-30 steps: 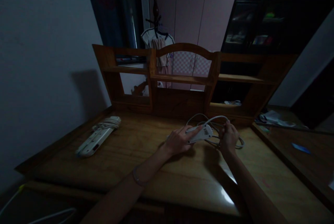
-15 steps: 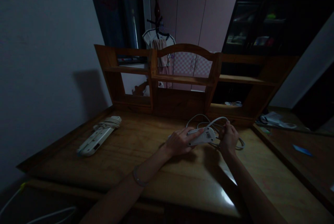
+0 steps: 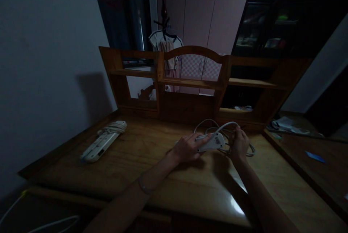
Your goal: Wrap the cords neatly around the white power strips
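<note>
My left hand (image 3: 187,148) is wrapped round a white power strip (image 3: 213,141), holding it just above the wooden desk (image 3: 152,175) near its back middle. My right hand (image 3: 239,143) is closed on the strip's white cord (image 3: 225,126), which loops up behind the strip and lies in coils under that hand. A thin bracelet sits on my left wrist.
A second white power strip (image 3: 100,145) with its cord bundled lies at the desk's left. A wooden shelf unit (image 3: 190,80) stands along the back edge. Papers (image 3: 288,124) and a blue item (image 3: 314,157) lie on the surface at right. The room is dim.
My left hand has shifted slightly on the power strip and the strip has tilted a little; both hands stay in the same place. The view has barely moved.
</note>
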`<action>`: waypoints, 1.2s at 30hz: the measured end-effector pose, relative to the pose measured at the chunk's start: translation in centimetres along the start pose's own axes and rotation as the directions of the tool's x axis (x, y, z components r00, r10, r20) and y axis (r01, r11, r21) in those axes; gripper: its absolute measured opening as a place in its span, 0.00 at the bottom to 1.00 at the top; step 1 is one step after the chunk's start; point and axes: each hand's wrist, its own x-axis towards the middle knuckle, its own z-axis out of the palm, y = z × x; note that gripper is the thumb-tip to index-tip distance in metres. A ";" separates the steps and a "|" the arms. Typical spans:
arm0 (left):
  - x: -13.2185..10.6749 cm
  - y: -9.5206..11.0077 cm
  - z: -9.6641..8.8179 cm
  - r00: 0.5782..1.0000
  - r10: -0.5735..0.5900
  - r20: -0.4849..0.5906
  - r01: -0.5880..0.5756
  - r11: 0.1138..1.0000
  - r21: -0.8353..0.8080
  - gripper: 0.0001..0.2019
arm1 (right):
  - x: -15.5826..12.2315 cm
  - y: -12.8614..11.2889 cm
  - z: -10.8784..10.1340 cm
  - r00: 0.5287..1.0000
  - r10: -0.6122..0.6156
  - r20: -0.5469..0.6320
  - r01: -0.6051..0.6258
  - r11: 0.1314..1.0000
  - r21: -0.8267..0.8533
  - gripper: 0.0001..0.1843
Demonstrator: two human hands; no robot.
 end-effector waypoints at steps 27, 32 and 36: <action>0.3 -1.6 0.2 0.868 -0.455 -0.200 0.488 0.855 0.174 0.37 | -3.2 -0.1 1.1 0.614 0.104 0.782 0.775 0.105 -0.623 0.16; -0.4 -3.5 0.3 0.835 -0.536 -0.126 0.549 0.793 0.265 0.38 | -4.5 -1.1 1.5 0.421 -0.012 0.907 0.902 0.117 -0.417 0.13; -0.5 -3.7 -0.1 0.899 -0.437 -0.025 0.430 0.870 0.243 0.39 | -4.5 -1.9 1.5 0.394 -0.305 0.867 0.918 0.174 -0.356 0.12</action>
